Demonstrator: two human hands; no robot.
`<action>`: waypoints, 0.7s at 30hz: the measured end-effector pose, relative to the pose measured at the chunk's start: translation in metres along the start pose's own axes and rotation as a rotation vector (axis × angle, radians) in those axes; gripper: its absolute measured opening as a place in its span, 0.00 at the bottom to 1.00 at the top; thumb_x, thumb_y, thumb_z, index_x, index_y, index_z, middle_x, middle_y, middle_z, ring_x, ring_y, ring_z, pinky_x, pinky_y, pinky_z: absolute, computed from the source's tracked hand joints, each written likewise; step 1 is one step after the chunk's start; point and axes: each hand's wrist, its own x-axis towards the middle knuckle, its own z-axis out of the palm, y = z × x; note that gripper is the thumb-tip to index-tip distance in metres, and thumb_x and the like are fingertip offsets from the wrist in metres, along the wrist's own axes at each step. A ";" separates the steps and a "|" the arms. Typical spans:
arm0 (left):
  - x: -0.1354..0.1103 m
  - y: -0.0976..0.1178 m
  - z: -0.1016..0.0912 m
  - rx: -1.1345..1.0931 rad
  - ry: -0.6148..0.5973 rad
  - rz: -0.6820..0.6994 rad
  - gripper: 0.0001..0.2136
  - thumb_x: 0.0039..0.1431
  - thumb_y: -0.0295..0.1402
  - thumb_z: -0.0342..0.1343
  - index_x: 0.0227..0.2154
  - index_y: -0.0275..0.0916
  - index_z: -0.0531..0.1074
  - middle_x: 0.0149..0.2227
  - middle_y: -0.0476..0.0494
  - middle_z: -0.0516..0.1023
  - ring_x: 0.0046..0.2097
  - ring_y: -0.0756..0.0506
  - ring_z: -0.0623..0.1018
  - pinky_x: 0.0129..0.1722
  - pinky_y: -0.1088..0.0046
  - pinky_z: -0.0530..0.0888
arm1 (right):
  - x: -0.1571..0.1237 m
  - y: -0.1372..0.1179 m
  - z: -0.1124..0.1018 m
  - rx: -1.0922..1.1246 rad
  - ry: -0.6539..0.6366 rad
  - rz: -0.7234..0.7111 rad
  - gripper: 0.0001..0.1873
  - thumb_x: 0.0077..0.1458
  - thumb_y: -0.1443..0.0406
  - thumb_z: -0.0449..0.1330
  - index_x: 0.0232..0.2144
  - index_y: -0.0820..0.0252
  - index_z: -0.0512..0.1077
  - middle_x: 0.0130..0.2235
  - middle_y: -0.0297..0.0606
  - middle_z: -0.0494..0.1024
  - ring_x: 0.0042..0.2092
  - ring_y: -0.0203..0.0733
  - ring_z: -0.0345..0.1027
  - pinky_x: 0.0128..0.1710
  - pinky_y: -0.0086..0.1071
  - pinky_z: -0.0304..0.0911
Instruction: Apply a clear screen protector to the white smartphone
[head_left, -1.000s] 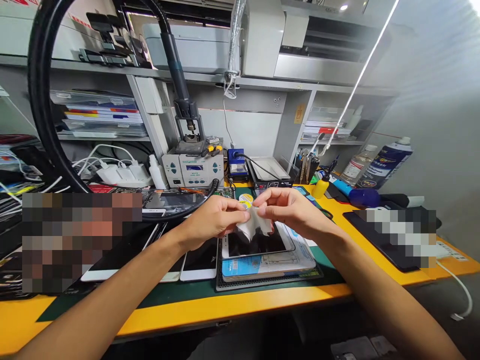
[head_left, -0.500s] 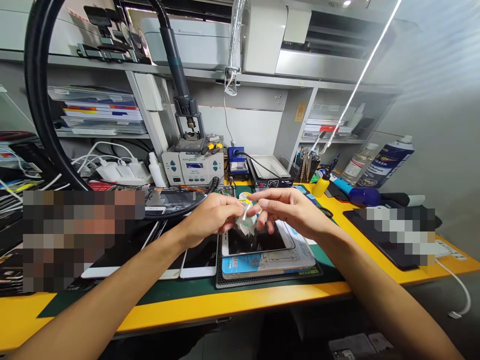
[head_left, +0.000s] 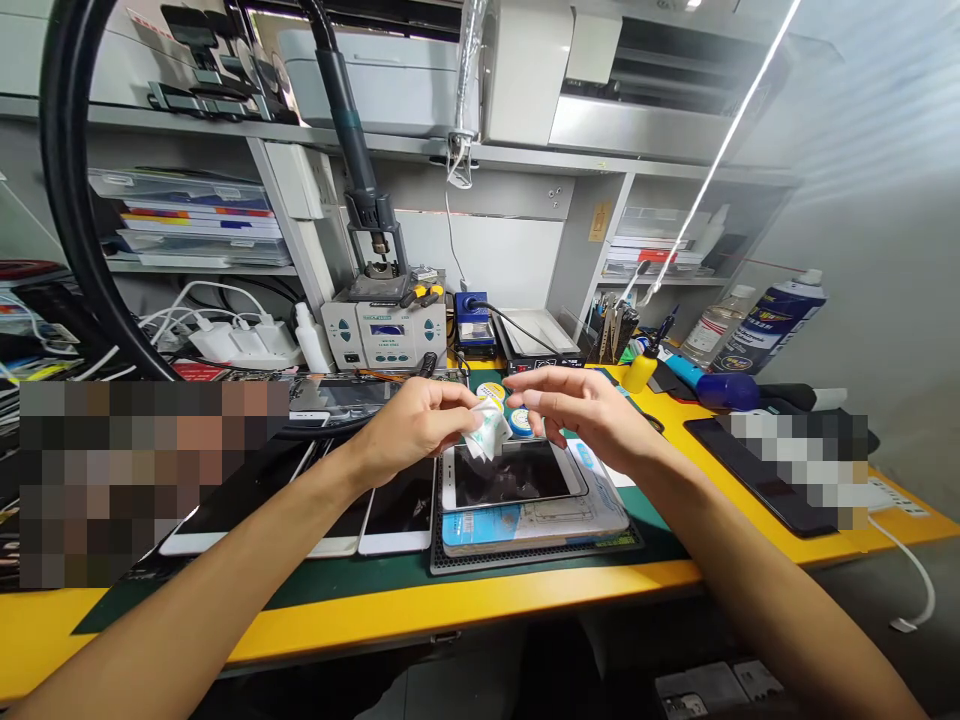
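While a crumpled white wipe is pinched by the left hand between thumb and fingers, above the upper edge of a white-framed phone, the right hand is held nearby, its curved fingers spread apart. The phone is supported by a blue-and-grey book lying over mats on the yellow bench.

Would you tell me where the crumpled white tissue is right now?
The white tissue is near the centre of the head view, pinched by the left hand, seen against the far edge of the white-framed phone, left of the right hand.
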 end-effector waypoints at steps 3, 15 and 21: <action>-0.001 -0.001 -0.001 0.011 -0.022 0.043 0.11 0.54 0.39 0.63 0.31 0.33 0.79 0.19 0.54 0.63 0.22 0.54 0.58 0.21 0.76 0.52 | -0.001 0.000 0.004 -0.046 -0.104 0.072 0.19 0.52 0.57 0.72 0.43 0.63 0.81 0.27 0.34 0.77 0.27 0.33 0.66 0.20 0.24 0.58; -0.003 -0.006 0.007 -0.195 -0.053 0.036 0.16 0.56 0.42 0.70 0.38 0.38 0.72 0.21 0.58 0.66 0.20 0.57 0.60 0.18 0.82 0.54 | 0.001 0.007 0.010 0.057 0.025 0.052 0.16 0.47 0.57 0.73 0.33 0.61 0.76 0.21 0.30 0.74 0.21 0.31 0.62 0.19 0.25 0.54; -0.002 -0.010 0.017 -0.176 0.082 0.137 0.13 0.56 0.37 0.69 0.35 0.37 0.72 0.22 0.57 0.69 0.19 0.57 0.65 0.16 0.83 0.57 | 0.002 0.010 0.012 0.119 0.034 0.036 0.17 0.46 0.57 0.74 0.32 0.60 0.73 0.21 0.30 0.74 0.21 0.31 0.63 0.19 0.24 0.54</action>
